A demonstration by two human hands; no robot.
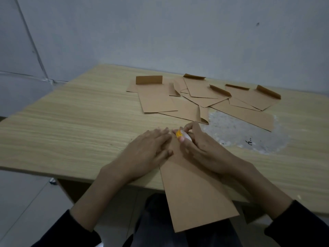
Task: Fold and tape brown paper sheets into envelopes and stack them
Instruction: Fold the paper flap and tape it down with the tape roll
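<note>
A long brown paper sheet (194, 193) lies over the near edge of the wooden table (71, 131) and hangs toward my lap. My left hand (147, 150) rests flat on its far left part, fingers straight. My right hand (199, 145) grips a small white object with a yellow-orange end (178, 133), its tip at the far end of the sheet. Several folded brown envelopes (201, 97) with raised flaps lie scattered at the back of the table.
A rough grey worn patch (240, 134) marks the tabletop right of my hands. A grey wall rises behind the table. Bare wood stretches to the left. Dark sleeves cover both forearms.
</note>
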